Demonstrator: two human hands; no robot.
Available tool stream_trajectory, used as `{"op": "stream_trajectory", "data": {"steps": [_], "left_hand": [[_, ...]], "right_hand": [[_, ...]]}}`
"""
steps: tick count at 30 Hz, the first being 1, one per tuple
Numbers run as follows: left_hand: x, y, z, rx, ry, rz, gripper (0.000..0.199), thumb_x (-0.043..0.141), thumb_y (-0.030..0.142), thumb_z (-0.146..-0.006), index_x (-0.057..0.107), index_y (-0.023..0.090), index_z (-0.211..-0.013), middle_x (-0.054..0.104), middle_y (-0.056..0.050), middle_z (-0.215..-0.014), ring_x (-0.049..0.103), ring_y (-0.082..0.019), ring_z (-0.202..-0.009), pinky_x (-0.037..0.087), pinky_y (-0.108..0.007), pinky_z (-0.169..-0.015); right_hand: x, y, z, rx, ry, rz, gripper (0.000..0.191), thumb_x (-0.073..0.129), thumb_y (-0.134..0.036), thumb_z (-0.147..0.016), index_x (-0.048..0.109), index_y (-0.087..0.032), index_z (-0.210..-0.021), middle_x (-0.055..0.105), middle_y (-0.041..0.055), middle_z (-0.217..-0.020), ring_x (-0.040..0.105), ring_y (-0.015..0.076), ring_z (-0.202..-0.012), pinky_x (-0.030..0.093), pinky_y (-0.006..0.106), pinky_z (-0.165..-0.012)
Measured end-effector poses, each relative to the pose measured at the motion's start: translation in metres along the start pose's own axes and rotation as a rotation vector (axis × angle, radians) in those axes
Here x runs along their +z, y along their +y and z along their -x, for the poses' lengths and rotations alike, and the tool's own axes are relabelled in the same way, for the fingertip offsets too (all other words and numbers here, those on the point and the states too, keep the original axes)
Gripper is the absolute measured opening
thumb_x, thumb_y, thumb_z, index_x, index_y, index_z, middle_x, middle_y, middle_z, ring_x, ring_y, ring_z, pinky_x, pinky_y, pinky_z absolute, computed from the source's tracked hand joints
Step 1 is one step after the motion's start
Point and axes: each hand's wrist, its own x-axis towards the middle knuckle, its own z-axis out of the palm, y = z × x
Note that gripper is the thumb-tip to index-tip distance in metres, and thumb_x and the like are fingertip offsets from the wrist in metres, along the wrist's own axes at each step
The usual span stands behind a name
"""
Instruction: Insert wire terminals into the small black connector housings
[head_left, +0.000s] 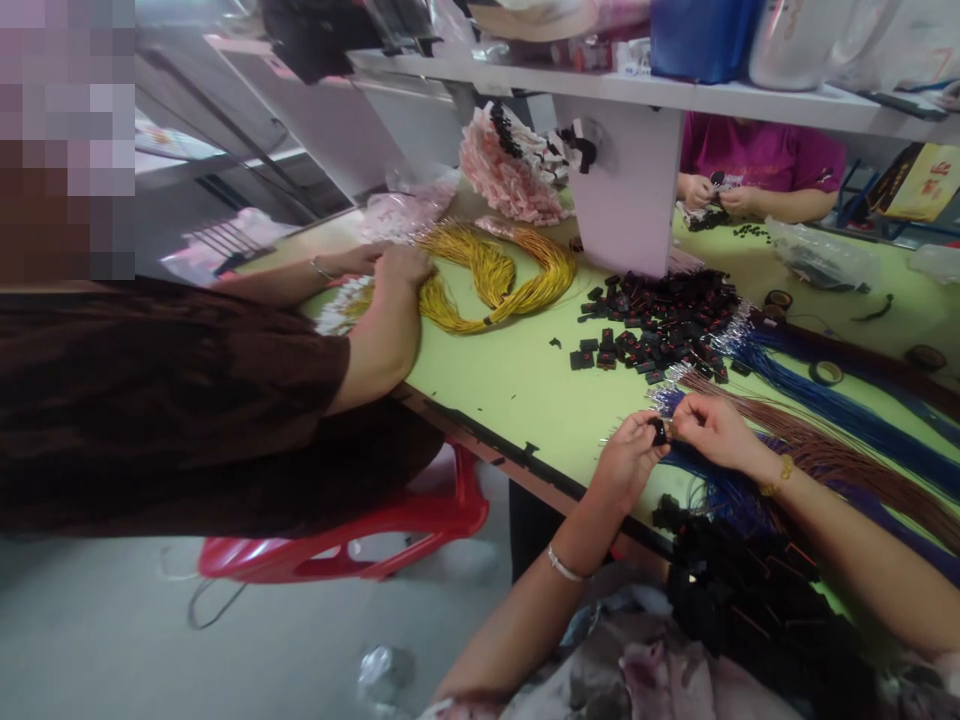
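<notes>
A small black plastic connector [659, 432] is pinched in my left hand [630, 450], above the front edge of the green table. Close beside it, my right hand [711, 430] has its fingers pressed together at the connector's side; a thin wire seems to run there, but what the fingertips hold is too small to make out. Blue wires [720, 490] and brown wires [832, 450] lie under and to the right of my right hand. Beyond my hands is a heap of black connectors [660, 310]. More black connectors with wires [742, 580] are piled near my lap.
A co-worker at the left handles yellow wire bundles [487, 275]. Across the table, another person in a purple shirt [757, 155] works with small parts. A shelf [525, 75] on a white upright [622, 190] overhangs the table. A red stool [352, 540] stands at left.
</notes>
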Motion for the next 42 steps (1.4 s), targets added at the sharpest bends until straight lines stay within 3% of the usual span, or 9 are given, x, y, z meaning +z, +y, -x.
{"op": "stream_trajectory", "data": {"steps": [9,18,28,36,42], "left_hand": [[0.001,-0.001,0.001,-0.022,-0.054,0.014,0.027,0.071,0.017,-0.069,0.059,0.014,-0.093,0.061,-0.004,-0.084,0.058,-0.012,-0.077,0.045,-0.025,-0.073],[-0.001,-0.003,0.002,-0.021,-0.058,-0.028,0.031,0.074,0.021,-0.068,0.058,0.015,-0.093,0.061,-0.004,-0.085,0.057,-0.012,-0.078,0.046,-0.026,-0.074],[0.002,0.001,0.001,0.037,-0.011,-0.136,0.035,0.078,0.024,-0.063,0.059,0.015,-0.090,0.061,-0.001,-0.078,0.058,-0.011,-0.072,0.049,-0.027,-0.073],[0.001,-0.003,0.002,0.060,0.045,-0.148,0.035,0.079,0.025,-0.060,0.060,0.015,-0.087,0.062,-0.002,-0.081,0.058,-0.012,-0.074,0.049,-0.028,-0.073],[0.006,-0.012,0.003,0.136,0.140,-0.224,0.033,0.078,0.027,-0.063,0.060,0.015,-0.088,0.063,-0.003,-0.080,0.057,-0.011,-0.072,0.045,-0.023,-0.067]], "right_hand": [[0.005,0.002,0.013,0.023,-0.020,0.149,0.018,0.048,-0.023,-0.079,0.052,-0.017,-0.063,0.047,-0.0040,-0.053,0.036,0.0084,-0.050,0.023,0.022,-0.048],[0.009,0.003,0.014,0.072,-0.005,0.092,0.018,0.046,-0.021,-0.077,0.051,-0.017,-0.061,0.047,-0.0039,-0.053,0.037,0.0087,-0.050,0.024,0.022,-0.048],[0.011,-0.004,0.014,-0.039,0.016,0.149,0.017,0.048,-0.019,-0.080,0.049,-0.017,-0.063,0.048,-0.0037,-0.054,0.036,0.0084,-0.050,0.025,0.022,-0.050],[0.009,-0.002,0.011,-0.116,-0.053,0.225,0.016,0.046,-0.016,-0.082,0.051,-0.018,-0.067,0.052,-0.0012,-0.061,0.042,0.0101,-0.055,0.028,0.022,-0.054],[0.022,-0.004,0.018,-0.096,0.053,0.371,0.017,0.048,-0.018,-0.082,0.050,-0.017,-0.065,0.052,0.0005,-0.060,0.042,0.0113,-0.055,0.025,0.024,-0.053]]}}
